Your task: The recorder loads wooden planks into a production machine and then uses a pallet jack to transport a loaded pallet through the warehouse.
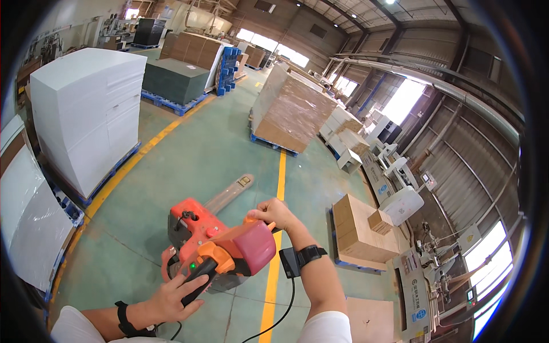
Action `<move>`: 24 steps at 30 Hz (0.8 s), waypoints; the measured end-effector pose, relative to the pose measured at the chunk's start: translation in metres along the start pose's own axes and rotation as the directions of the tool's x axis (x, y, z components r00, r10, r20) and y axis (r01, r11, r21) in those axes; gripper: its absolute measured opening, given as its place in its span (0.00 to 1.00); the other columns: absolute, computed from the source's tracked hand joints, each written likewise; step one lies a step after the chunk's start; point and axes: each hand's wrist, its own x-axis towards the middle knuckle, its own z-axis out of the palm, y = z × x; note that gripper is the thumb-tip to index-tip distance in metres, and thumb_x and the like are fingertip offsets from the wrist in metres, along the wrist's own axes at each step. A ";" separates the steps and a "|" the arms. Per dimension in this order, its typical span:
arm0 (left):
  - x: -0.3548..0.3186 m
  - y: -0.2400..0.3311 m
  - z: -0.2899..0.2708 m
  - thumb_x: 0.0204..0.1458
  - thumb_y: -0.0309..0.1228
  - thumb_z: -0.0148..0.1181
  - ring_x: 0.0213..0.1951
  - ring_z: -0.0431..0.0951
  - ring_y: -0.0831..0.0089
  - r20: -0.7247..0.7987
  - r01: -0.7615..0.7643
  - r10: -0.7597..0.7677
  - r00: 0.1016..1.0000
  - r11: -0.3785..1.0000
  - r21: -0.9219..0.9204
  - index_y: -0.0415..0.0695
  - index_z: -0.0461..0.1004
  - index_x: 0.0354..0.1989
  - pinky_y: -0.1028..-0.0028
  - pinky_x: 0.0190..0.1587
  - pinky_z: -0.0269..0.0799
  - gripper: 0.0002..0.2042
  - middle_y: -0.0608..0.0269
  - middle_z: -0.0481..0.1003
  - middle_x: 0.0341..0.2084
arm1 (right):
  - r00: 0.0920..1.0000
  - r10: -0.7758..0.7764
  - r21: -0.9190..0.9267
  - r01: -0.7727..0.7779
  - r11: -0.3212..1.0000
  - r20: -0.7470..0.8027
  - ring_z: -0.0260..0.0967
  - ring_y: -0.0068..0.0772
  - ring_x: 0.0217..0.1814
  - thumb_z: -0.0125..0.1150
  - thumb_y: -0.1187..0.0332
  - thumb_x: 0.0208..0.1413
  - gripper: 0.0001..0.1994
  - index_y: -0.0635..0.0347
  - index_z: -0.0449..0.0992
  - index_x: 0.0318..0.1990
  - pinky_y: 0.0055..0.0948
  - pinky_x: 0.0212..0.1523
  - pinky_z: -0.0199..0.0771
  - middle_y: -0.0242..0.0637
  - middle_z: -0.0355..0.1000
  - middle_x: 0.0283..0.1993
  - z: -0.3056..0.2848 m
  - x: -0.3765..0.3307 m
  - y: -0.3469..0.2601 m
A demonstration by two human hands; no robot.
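An electric pallet jack [197,228], red and orange with a dark red handle head, stands on the green floor in front of me. My left hand [171,298] is wrapped round its black left grip [198,284], beside an orange control piece [215,256] with a small green light. My right hand [273,214] is closed on the other side of the handle head, where little of the grip shows. One fork [230,192] reaches away from the red body; the rest of the forks is hidden. Black straps with cables circle both wrists.
White sheet stacks [86,114] line the left beyond a yellow floor line [153,141]. A wrapped pallet load [294,108] stands ahead on a blue pallet. Brown boards [363,234] lie on a pallet at right, next to machines [417,286]. A dark green stack [174,79] sits farther left.
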 end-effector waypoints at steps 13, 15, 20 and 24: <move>0.083 -0.199 -0.191 0.39 0.31 0.64 0.29 0.74 0.61 0.064 -0.024 0.022 0.998 0.999 0.025 0.44 0.64 0.54 0.72 0.40 0.72 0.29 0.54 0.72 0.28 | 0.997 0.047 0.114 -0.041 0.993 -0.055 0.62 0.23 0.18 0.62 0.44 0.44 0.28 0.66 0.74 0.18 0.27 0.21 0.62 0.33 0.65 0.14 0.034 0.231 -0.100; 0.100 -0.230 -0.217 0.39 0.32 0.64 0.35 0.77 0.57 -0.012 0.121 -0.123 0.992 0.987 -0.105 0.43 0.63 0.55 0.69 0.41 0.73 0.31 0.49 0.74 0.38 | 0.996 0.010 0.155 0.003 0.988 -0.084 0.64 0.24 0.19 0.61 0.44 0.45 0.28 0.66 0.75 0.19 0.26 0.23 0.64 0.34 0.68 0.15 0.038 0.273 -0.114; 0.146 -0.318 -0.286 0.38 0.32 0.66 0.39 0.77 0.61 -0.079 0.179 -0.188 0.979 0.978 -0.105 0.42 0.63 0.56 0.69 0.43 0.71 0.32 0.46 0.73 0.40 | 0.997 0.055 0.052 -0.052 0.997 -0.051 0.69 0.28 0.23 0.58 0.43 0.47 0.27 0.66 0.77 0.23 0.28 0.28 0.68 0.38 0.72 0.19 0.043 0.392 -0.144; 0.185 -0.391 -0.345 0.40 0.29 0.64 0.25 0.76 0.73 -0.111 0.372 -0.380 0.918 0.924 -0.085 0.40 0.69 0.48 0.74 0.30 0.72 0.23 0.55 0.75 0.24 | 0.997 0.076 0.061 -0.074 0.995 -0.024 0.71 0.33 0.28 0.55 0.42 0.48 0.29 0.66 0.78 0.25 0.31 0.34 0.70 0.42 0.73 0.23 0.044 0.487 -0.167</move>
